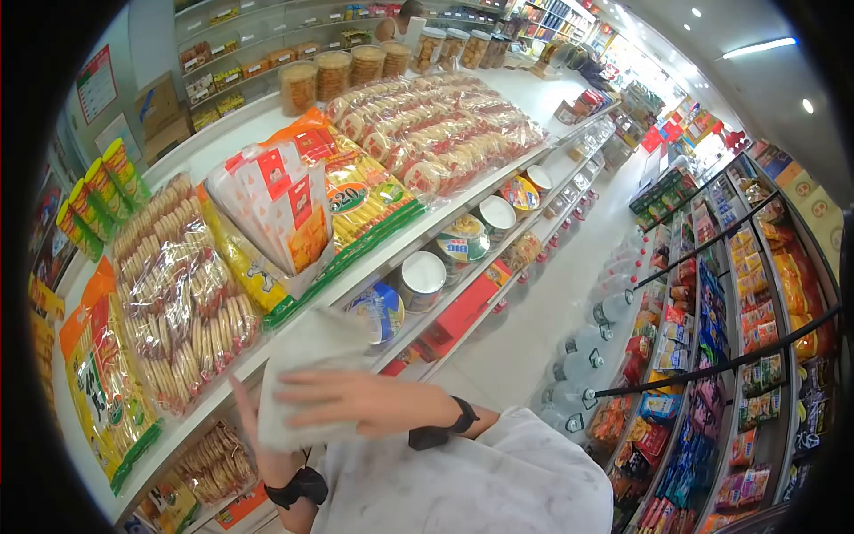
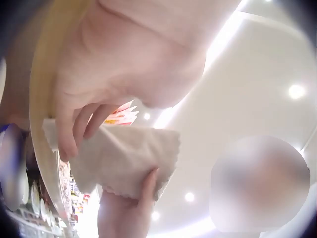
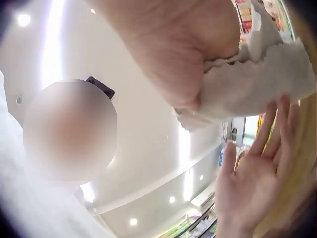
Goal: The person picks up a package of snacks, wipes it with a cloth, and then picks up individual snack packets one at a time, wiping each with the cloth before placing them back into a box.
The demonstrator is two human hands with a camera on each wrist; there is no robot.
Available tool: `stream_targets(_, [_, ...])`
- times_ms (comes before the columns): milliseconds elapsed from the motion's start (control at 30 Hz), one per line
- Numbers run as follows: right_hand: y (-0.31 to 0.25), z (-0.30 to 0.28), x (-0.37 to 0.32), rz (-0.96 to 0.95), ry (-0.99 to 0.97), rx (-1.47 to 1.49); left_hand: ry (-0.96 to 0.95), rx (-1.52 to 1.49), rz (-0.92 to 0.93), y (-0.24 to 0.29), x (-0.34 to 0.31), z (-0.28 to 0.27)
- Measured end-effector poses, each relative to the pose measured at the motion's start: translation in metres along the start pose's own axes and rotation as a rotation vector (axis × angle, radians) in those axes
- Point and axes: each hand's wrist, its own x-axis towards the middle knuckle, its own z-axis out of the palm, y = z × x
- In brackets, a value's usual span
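A folded off-white cloth with a wavy edge is in front of my body, beside the counter's front edge. My right hand grips it, fingers spread across its near face; in the left wrist view the right thumb presses on the cloth. The left hand is just beyond its left side. In the right wrist view, the left hand shows its palm with fingers extended, fingertips right at the lower edge of the cloth. Both wrists wear black straps.
On the white counter lie packs of stick snacks and round biscuits, with paper packets on a bag. Tubs stand on the shelf below. Across the aisle, large bottles line a snack rack.
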Motion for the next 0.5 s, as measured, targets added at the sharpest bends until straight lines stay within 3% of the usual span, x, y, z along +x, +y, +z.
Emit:
stream_targets(33, [0.000,0.006,0.000,0.003,-0.012,-0.029,-0.066,0.182,0.108,0.005,-0.005,0.000])
stream_targets(100, [0.000,0.012,0.000,0.003,-0.040,-0.087,-0.208,0.045,-0.002,0.017,0.003,0.006])
stream_targets(167, [0.003,0.009,-0.001,-0.005,-0.081,0.048,-0.249,0.768,0.406,0.012,-0.006,-0.006])
stream_targets(233, [0.006,0.008,-0.003,-0.020,-0.097,0.122,-0.189,0.918,0.399,0.012,-0.007,0.001])
stream_targets(267, [0.008,0.011,-0.004,-0.033,-0.092,0.129,-0.121,0.705,0.191,0.009,-0.004,0.011])
stream_targets(333, [0.006,0.009,-0.002,-0.034,-0.118,0.176,-0.093,0.407,-0.040,0.009,0.006,0.022])
stream_targets(400, [-0.001,0.003,0.000,-0.010,-0.180,0.258,-0.169,0.244,-0.097,0.008,0.016,0.020])
stream_targets(500, [0.007,0.013,-0.003,-0.071,-0.115,0.282,-0.199,0.283,-0.080,0.005,0.024,0.009])
